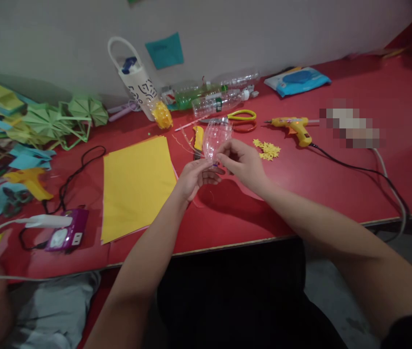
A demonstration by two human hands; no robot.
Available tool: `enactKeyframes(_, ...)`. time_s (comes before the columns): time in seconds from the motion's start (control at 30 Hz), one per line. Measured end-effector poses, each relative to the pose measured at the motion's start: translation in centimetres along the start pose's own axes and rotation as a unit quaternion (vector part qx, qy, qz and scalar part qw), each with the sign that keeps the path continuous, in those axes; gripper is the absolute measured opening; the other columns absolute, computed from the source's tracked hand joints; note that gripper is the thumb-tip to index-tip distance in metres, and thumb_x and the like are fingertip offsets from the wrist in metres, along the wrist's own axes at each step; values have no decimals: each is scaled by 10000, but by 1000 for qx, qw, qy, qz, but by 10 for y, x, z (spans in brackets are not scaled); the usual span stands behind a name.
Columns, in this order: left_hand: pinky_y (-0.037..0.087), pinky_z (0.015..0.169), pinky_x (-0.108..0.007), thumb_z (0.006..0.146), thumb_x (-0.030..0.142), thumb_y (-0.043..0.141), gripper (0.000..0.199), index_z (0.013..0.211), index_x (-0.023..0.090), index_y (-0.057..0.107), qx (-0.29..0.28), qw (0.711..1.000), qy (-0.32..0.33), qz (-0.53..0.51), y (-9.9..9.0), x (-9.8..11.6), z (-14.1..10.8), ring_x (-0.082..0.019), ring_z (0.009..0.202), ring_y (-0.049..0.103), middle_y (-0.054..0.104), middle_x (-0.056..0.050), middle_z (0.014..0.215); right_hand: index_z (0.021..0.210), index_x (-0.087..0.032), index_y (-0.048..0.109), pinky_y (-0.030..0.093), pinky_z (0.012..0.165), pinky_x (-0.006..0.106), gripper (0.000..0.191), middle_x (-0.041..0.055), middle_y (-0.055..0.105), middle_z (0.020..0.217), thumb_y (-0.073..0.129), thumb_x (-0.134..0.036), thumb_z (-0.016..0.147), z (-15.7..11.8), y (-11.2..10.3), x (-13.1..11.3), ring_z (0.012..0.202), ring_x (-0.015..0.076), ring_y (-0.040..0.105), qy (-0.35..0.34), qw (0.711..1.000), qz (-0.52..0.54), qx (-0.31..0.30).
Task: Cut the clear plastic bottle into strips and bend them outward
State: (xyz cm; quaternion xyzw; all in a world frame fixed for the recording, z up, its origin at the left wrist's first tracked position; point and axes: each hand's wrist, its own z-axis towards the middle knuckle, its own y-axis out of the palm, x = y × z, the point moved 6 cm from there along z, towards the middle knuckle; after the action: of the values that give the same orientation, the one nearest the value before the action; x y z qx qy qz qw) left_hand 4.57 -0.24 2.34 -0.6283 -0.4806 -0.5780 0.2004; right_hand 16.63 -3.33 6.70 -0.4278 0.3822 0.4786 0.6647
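A clear plastic bottle piece point(216, 138) is held up above the red table, with thin clear strips trailing to its left. My left hand point(199, 175) grips its lower end between thumb and fingers. At its lower right side, my right hand point(238, 160) has thumb and index finger pinched together against it. Behind the piece lie scissors point(242, 115) with yellow and red handles. A yellow cutter point(198, 137) rests just left of it. Small yellow stars point(268, 150) are piled to the right of my right hand.
Yellow paper sheets point(138, 186) lie left of my hands. A yellow glue gun point(298, 128) with a cord is at the right. Plastic bottles point(220, 102) and a white tumbler point(138, 87) stand behind. A purple power socket point(68, 230) sits at left.
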Motion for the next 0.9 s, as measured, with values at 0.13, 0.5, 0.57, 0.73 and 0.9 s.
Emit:
enactKeyframes(0.13,492,561,-252,679,338,708,228,730,137,616,3,1000,1,-10,0,0,0,-126,513,622,704,-51,629,774,-200,553,364,540,242,53,-58,500,606,587,-207,813,1,2,0,549,90,451,-21,999,-39,-14)
enactKeyframes(0.5,483,536,-243,711,286,697,176,687,132,614,21,999,-9,-45,-3,0,1,-113,489,604,652,-12,588,738,-191,586,351,544,240,85,-51,526,590,599,-220,817,-1,5,-1,540,93,448,-31,996,-80,-36)
enactKeyframes(0.57,484,539,-248,716,274,694,170,675,130,614,17,999,-10,-48,-3,0,1,-114,485,601,635,-7,571,737,-186,591,348,545,242,81,-48,533,595,605,-212,813,-2,6,-1,541,92,446,-32,996,-80,-39)
enactKeyframes(0.73,497,583,-255,738,268,694,159,695,136,617,1,999,-6,-47,0,4,0,-112,518,612,637,-1,587,759,-188,594,349,544,239,80,-47,535,605,599,-235,824,-4,5,-3,548,95,449,-51,995,-86,-24)
enactKeyframes(0.9,506,645,-249,728,214,714,135,758,139,605,11,997,-4,-78,0,3,0,-102,575,627,665,-1,645,775,-197,588,364,561,240,73,-44,536,621,574,-227,840,-6,2,-5,562,98,460,-68,992,-105,5)
